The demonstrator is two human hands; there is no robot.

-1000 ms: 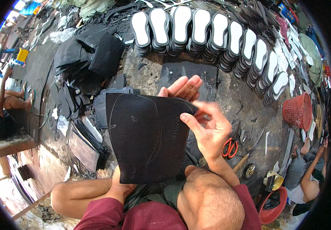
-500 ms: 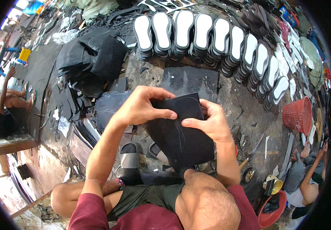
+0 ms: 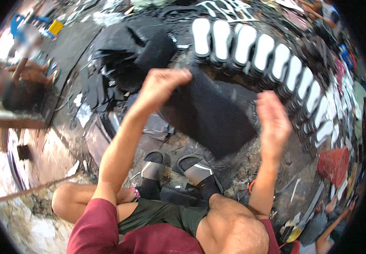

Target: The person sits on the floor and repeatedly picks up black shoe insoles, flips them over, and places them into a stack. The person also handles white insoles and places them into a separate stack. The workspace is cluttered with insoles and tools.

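A large flexible black sheet (image 3: 212,114), like foam or rubber, hangs tilted over the floor in front of me. My left hand (image 3: 164,86) is closed on its upper left corner, thumb and fingers pinching the edge. To the right of the sheet, my right hand (image 3: 273,120) is raised and smeared by motion; its fingers look loosely stretched, with a gap between them and the sheet. Beneath the sheet, part of another dark sheet (image 3: 236,91) lies on the floor.
Stacks of white-topped, black-edged shoe soles (image 3: 261,53) curve along the far right. A heap of black sheets (image 3: 119,46) lies at the far left. A red basket (image 3: 334,166) stands at right. Other people sit at the left and right edges. My sandalled feet (image 3: 197,169) are below.
The black sheet has swung away from my lap, farther off and to the right. My right hand has let go of it and moved right; my left hand has risen, still gripping it.
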